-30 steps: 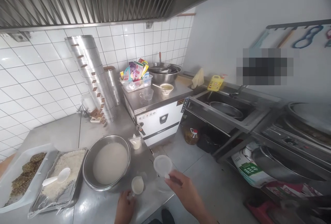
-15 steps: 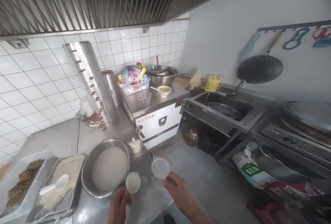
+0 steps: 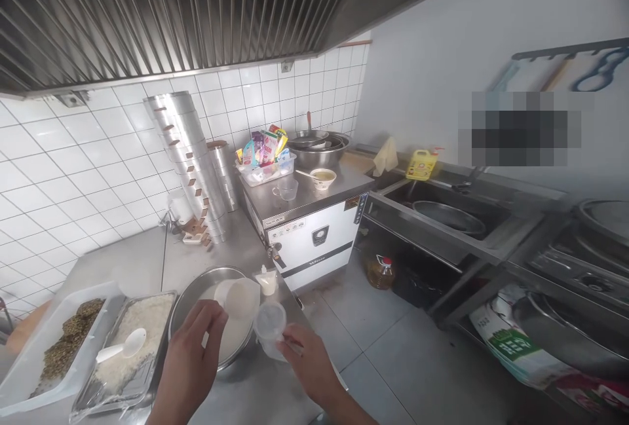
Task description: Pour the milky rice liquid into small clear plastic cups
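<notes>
My left hand is closed on a whitish measuring cup, which is tipped over the large steel bowl. Pale liquid lies inside that bowl, partly hidden behind the cup and hand. Just to the right, my right hand pinches a clear plastic measuring cup at its near side, above the steel worktop. Any contents of the clear cup are hard to make out. A small spouted pouch stands beside the bowl's far right rim.
Left of the bowl are a tray of white grains or flour with a white scoop and a plastic bin of brownish-green filling. Stacked metal steamers rise behind. A white cabinet stands ahead, a sink right.
My left hand has lifted its cup from the bowl's right side to over the bowl and tipped it. The right hand's clear cup has moved left, nearer the bowl. The view has shifted slightly left.
</notes>
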A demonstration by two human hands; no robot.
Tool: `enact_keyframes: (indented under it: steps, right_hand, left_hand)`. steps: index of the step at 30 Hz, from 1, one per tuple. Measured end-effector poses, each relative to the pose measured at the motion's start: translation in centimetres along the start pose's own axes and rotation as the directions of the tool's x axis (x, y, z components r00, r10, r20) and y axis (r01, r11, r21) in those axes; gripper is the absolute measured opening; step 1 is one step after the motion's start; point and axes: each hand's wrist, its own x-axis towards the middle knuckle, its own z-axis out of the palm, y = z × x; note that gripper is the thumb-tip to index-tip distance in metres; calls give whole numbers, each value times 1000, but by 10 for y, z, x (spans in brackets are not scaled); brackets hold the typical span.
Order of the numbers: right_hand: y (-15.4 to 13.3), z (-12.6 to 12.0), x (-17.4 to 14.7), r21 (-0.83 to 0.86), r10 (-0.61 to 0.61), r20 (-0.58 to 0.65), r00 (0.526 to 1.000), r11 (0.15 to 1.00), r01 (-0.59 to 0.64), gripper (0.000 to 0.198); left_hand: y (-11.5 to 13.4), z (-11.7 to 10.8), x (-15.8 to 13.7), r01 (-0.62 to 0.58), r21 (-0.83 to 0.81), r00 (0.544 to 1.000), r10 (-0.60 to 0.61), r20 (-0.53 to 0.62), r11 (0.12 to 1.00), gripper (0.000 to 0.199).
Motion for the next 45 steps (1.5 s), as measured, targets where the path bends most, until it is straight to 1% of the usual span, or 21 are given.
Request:
enact_keyframes:
  steps: [3, 7, 11, 13, 18, 24, 28, 33, 38, 41, 45]
  right_hand:
    - [-11, 6, 1, 29, -23, 4, 1000, 999, 23, 26]
    - [-22, 7, -1, 52, -19, 11, 1000, 998, 18, 24]
    - [-28, 7, -2, 76, -33, 5, 999, 997, 32, 23]
    - [-31, 6, -2, 80, -40, 4, 999, 996, 39, 23]
    - [-38, 5, -3, 65, -47, -8, 999, 997, 48, 22]
    - [-42, 2, -3, 72, -56, -31, 998, 996, 58, 19]
    - [-43, 2, -1, 83, -70, -24, 997, 994, 72, 17]
    - [-47, 2, 0, 81, -76, -33, 997, 994, 79, 16]
    - [-50, 0, 0, 89, -68, -17, 998, 994, 69, 20]
    - [-52, -1, 0, 106, -84, -17, 996, 991, 85, 18]
    - [-53, -1, 1, 102, -78, -17, 997, 992, 79, 20]
  left_hand:
    - [5, -4, 3, -70, 68, 998, 70, 1, 995, 27]
    - [4, -6, 6, -176, 166, 984, 179, -1, 970, 19]
    - [1, -12, 14, -360, 266, 930, 367, 22, 894, 12]
    - [1, -15, 16, -399, 295, 911, 411, 23, 868, 11]
    - [8, -19, 19, -395, 308, 911, 413, 9, 865, 13]
    - [17, -21, 20, -333, 244, 938, 347, -16, 911, 16]
    - [22, -23, 20, -315, 229, 945, 327, -15, 921, 16]
    - [29, -28, 23, -334, 213, 938, 346, -19, 918, 15]
    - [35, -32, 25, -339, 191, 936, 350, -28, 921, 15]
    - [35, -33, 27, -347, 196, 933, 358, -25, 917, 14]
    - [31, -34, 28, -390, 221, 914, 406, -31, 894, 13]
